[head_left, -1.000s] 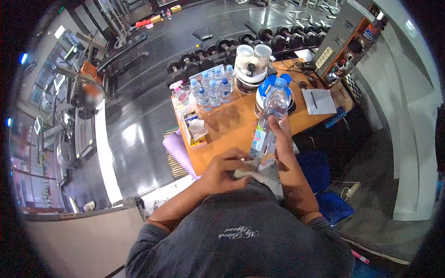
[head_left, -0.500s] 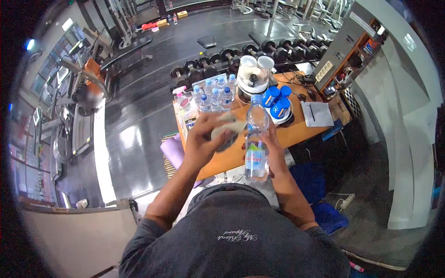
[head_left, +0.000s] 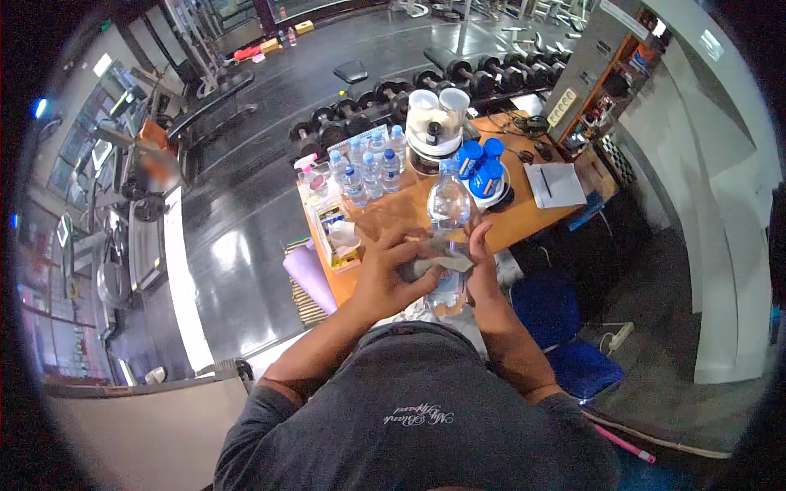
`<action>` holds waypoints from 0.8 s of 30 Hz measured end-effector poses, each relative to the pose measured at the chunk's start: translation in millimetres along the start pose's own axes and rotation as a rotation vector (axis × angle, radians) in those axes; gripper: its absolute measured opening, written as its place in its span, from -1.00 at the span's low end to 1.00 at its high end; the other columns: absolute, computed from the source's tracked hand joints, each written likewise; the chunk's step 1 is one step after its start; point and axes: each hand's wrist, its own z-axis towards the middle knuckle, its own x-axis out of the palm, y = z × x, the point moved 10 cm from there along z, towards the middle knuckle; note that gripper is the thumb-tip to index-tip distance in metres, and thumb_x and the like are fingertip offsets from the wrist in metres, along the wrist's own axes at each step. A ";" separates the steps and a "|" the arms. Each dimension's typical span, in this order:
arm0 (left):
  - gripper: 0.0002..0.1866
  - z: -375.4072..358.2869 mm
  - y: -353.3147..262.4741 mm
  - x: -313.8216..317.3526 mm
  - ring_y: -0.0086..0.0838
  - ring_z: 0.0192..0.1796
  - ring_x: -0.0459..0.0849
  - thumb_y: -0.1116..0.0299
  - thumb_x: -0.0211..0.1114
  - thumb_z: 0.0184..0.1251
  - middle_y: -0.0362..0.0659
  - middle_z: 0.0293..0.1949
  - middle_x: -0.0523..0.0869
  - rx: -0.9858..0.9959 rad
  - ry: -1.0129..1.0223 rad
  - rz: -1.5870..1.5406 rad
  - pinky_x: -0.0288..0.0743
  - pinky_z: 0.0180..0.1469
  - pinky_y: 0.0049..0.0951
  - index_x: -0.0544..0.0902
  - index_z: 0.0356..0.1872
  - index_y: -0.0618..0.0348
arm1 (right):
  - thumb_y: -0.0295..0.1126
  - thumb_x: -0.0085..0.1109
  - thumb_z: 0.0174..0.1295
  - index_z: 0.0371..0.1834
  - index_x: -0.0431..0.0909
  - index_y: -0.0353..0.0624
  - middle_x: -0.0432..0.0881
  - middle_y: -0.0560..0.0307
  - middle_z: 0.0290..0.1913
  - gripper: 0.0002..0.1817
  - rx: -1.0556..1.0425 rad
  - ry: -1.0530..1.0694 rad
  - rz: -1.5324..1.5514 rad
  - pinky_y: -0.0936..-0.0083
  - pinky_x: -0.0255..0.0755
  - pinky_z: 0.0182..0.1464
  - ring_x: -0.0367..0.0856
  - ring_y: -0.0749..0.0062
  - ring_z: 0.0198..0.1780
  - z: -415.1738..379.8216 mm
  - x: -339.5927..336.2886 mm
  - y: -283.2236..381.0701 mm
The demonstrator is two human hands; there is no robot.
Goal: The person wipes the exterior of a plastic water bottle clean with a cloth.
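A clear water bottle with a light blue cap stands upright before my chest, held from the right by my right hand, its thumb raised beside the bottle. My left hand grips a greyish cloth and presses it across the bottle's middle, hiding most of the label. Beyond my left hand, several small water bottles are grouped on the wooden table. Behind the held bottle are blue-lidded containers.
A white tub with clear cups stands at the table's back. Paper with a pen lies to the right, a tissue box and rolled purple mat to the left. A blue chair is at right; dumbbells line the floor beyond.
My left hand has moved right with the cloth, from beside the bottle onto its middle. The bottle is still in my right hand. The view has shifted slightly.
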 end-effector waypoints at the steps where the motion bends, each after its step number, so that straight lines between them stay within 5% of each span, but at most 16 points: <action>1: -0.64 0.6 3.2 -2.9 -0.15 0.01 0.73 0.38 0.59 0.10 -0.01 -0.01 0.71 0.003 -0.016 0.014 0.60 0.06 -0.24 0.82 -0.03 0.11 | 0.41 -0.43 0.53 0.77 -0.09 0.17 0.28 0.01 0.59 -0.12 -0.008 0.002 -0.033 0.29 0.37 0.48 0.36 0.23 0.50 1.7 -4.7 -0.4; 2: -0.65 2.4 8.7 -7.0 -0.14 0.01 0.72 0.39 0.59 0.10 -0.01 -0.02 0.71 0.004 -0.033 0.028 0.59 0.07 -0.24 0.82 -0.04 0.11 | 0.41 -0.43 0.54 0.77 -0.10 0.17 0.26 0.01 0.60 -0.12 -0.013 0.005 -0.067 0.30 0.34 0.50 0.34 0.22 0.52 3.8 -11.8 -4.8; 5: -0.68 17.8 17.0 -19.4 -0.14 0.01 0.72 0.41 0.57 0.12 -0.02 -0.01 0.71 0.020 -0.153 0.088 0.59 0.07 -0.24 0.83 -0.05 0.12 | 0.40 -0.31 0.52 0.69 0.10 0.12 0.62 0.06 0.26 -0.16 -0.058 -0.062 -0.207 0.26 0.72 -0.07 0.74 0.25 0.05 6.8 -19.1 -12.2; 10: -0.65 5.6 1.2 2.6 -0.17 0.05 0.73 0.42 0.59 0.09 -0.01 0.00 0.72 0.084 -0.054 0.090 0.60 0.07 -0.26 0.83 -0.03 0.13 | 0.35 -0.30 0.55 0.76 -0.10 0.10 0.42 -0.08 0.46 -0.13 -0.020 -0.055 0.015 0.21 0.61 0.24 0.60 0.17 0.29 2.6 2.1 1.7; 13: -0.63 -26.4 -10.2 17.2 -0.18 0.07 0.73 0.44 0.60 0.07 0.01 0.00 0.72 0.074 0.106 -0.049 0.60 0.08 -0.26 0.83 -0.03 0.14 | 0.36 -0.19 0.52 0.75 -0.10 0.13 0.53 -0.07 0.31 -0.11 -0.009 -0.036 -0.011 0.23 0.71 0.02 0.73 0.18 0.07 5.6 1.2 17.2; 17: -0.63 -23.5 -3.9 -3.5 -0.18 0.07 0.73 0.45 0.59 0.07 0.01 -0.02 0.72 0.060 0.023 0.036 0.60 0.10 -0.28 0.83 -0.02 0.14 | 0.15 0.11 0.53 0.74 -0.08 0.11 0.54 -0.01 0.30 -0.12 -0.066 0.096 -0.020 0.26 0.70 0.03 0.72 0.18 0.08 20.4 -9.6 4.9; 18: -0.64 -16.1 -0.7 -12.3 -0.19 0.05 0.73 0.45 0.59 0.09 0.00 -0.04 0.72 0.012 -0.052 0.014 0.60 0.07 -0.29 0.83 -0.03 0.15 | -0.11 0.37 0.41 0.73 -0.08 0.10 0.51 0.03 0.34 -0.03 -0.172 -0.005 -0.089 0.29 0.70 0.04 0.68 0.23 0.15 18.2 -18.3 8.4; 22: -0.68 -11.4 29.6 -12.0 -0.23 0.05 0.71 0.43 0.57 0.13 0.01 -0.01 0.70 -0.149 -0.077 -0.036 0.59 0.05 -0.27 0.83 -0.04 0.16 | -0.57 0.55 0.11 0.72 -0.05 0.10 0.52 0.01 0.31 0.17 -0.088 -0.117 -0.154 0.34 0.70 0.10 0.66 0.23 0.17 14.0 -7.8 6.1; 24: -0.69 -22.6 14.2 -2.0 -0.23 0.06 0.71 0.42 0.57 0.14 0.01 -0.01 0.70 -0.070 -0.033 -0.064 0.58 0.07 -0.28 0.83 -0.06 0.18 | -0.58 0.51 0.14 0.69 -0.03 0.10 0.56 -0.01 0.23 0.12 -0.092 -0.054 -0.101 0.29 0.72 0.09 0.67 0.21 0.15 18.6 -6.9 11.4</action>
